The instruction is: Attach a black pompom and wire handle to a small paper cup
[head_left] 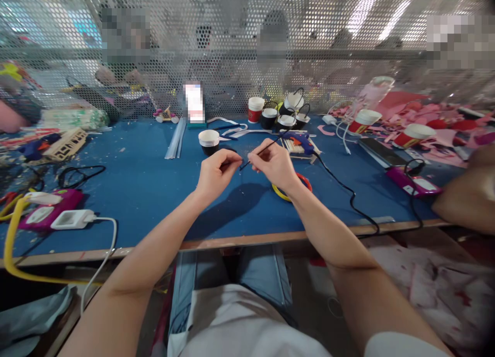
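Observation:
Above the middle of the blue table [154, 192], my right hand [274, 163] pinches a thin black strip [275, 140]. The strip slants down to the left, its lower end beside the fingertips of my left hand [217, 172]. My left thumb and fingers are pressed together, and something dark shows at them, too small to name. Just behind my left hand stands a white paper cup with a black lower part [209, 141]. A blue and orange glue gun [301, 142] lies behind my right hand, and yellow and red rings [281, 193] lie partly under my right wrist.
Several black cups with looped handles [269, 118] and a red cup [256, 109] stand at the back. A lit phone [195, 105] leans against the mesh screen [232, 52]. Purple power strips [412, 182] lie at both sides; another person's arm [469, 192] rests at right.

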A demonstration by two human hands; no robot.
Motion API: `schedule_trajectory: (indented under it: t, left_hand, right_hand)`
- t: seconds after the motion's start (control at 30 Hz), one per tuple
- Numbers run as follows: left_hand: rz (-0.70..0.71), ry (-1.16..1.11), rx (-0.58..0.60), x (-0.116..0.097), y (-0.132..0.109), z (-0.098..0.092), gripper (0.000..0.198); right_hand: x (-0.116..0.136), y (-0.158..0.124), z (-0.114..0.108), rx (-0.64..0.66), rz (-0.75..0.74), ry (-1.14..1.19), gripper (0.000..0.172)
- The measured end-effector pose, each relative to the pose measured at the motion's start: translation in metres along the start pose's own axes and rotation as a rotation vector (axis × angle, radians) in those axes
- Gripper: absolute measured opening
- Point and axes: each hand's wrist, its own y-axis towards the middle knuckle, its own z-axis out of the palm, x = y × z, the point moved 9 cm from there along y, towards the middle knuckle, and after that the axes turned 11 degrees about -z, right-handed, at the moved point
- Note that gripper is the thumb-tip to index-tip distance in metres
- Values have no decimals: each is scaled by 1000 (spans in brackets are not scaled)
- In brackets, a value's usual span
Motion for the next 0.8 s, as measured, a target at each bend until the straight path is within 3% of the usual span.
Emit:
schedule_trajectory:
  t: [0.1,0.3,0.4,0.53,0.8]
  left_hand:
    - [9,8,-51,-2,-4,0,6]
    - [-331,-431,-41,38,-3,14,19]
    - [-430,-514,-27,49,-4,20,19]
    - [-455,-488,-39,50,-4,17,18]
    - [-506,-612,12,52,-3,18,19]
  right_hand:
    - [6,-3,-10,-159,-100,-135,16]
    - [22,-12,-7,-268,-306,-143,11]
    - [37,-16,-4,-249,-466,-244,7]
    - [53,-22,4,-171,-663,-373,9]
    - [71,-30,23,4,-829,-521,9]
